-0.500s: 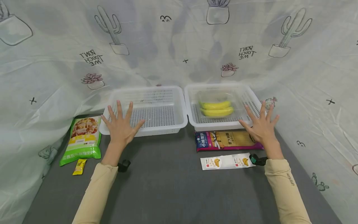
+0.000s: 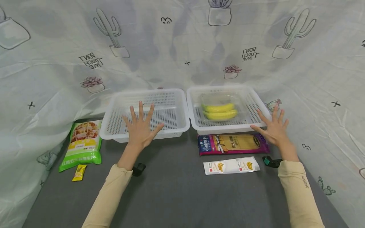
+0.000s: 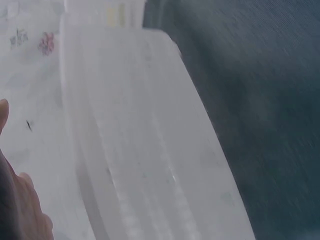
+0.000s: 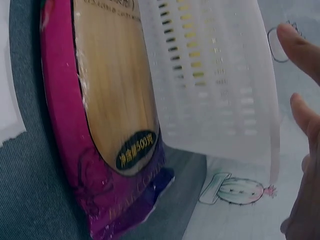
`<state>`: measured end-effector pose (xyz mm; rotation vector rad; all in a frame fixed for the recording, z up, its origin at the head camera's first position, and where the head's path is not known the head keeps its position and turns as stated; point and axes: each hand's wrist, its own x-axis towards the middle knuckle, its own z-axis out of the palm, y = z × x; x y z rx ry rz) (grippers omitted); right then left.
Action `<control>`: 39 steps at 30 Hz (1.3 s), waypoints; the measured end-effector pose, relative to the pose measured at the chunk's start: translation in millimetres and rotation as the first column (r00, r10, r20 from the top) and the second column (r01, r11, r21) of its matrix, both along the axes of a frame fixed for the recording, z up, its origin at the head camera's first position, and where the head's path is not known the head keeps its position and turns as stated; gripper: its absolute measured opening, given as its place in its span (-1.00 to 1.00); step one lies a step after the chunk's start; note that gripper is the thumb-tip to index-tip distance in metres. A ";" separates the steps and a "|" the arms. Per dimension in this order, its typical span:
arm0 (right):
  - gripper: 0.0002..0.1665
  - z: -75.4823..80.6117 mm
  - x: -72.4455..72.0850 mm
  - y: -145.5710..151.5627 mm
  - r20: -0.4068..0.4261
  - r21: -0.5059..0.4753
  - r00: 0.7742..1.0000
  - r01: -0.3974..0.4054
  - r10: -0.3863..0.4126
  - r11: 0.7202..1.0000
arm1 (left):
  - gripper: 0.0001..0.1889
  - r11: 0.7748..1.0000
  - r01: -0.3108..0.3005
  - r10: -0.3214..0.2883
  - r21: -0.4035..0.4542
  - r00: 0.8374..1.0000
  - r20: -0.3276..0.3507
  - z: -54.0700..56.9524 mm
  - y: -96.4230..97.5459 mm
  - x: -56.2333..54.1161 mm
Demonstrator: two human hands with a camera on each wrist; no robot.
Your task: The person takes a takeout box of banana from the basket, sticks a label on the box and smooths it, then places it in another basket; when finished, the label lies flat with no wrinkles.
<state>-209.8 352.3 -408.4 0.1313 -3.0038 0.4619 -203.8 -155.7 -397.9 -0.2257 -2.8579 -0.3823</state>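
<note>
At the worktop's [image 2: 176,196] far side, a left basket [image 2: 171,116] stands beside a right basket [image 2: 222,129] holding bananas [image 2: 220,111]; a pasta pack [image 2: 233,143], then a paper strip [image 2: 229,166], lie nearer. At left, a bag [image 2: 82,144] lies behind a sachet [image 2: 79,173].

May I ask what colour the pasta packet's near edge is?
The near edge is magenta, clearest in the right wrist view.

Cactus-print sheet [image 2: 182,41] | dark tabletop [image 2: 179,198] | green bag [image 2: 82,145] just beside small yellow packet [image 2: 79,173] | white banana-printed strip [image 2: 230,165]
</note>
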 end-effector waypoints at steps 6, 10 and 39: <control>0.01 -0.9 -6.5 15.0 0.025 -0.089 0.998 -0.059 0.061 0.994 | -0.09 0.997 0.068 -0.069 0.034 0.997 0.044 5.7 33.6 -8.1; -0.03 1.2 -10.9 21.2 0.069 -0.177 0.995 -0.058 0.071 0.982 | -0.14 0.988 0.120 -0.127 0.099 0.990 0.066 10.9 55.9 -14.6; -0.29 28.5 -45.6 56.2 0.300 -0.209 0.950 -0.018 0.082 0.978 | -0.55 0.244 -0.195 -0.387 0.950 0.879 0.280 21.3 159.7 -55.2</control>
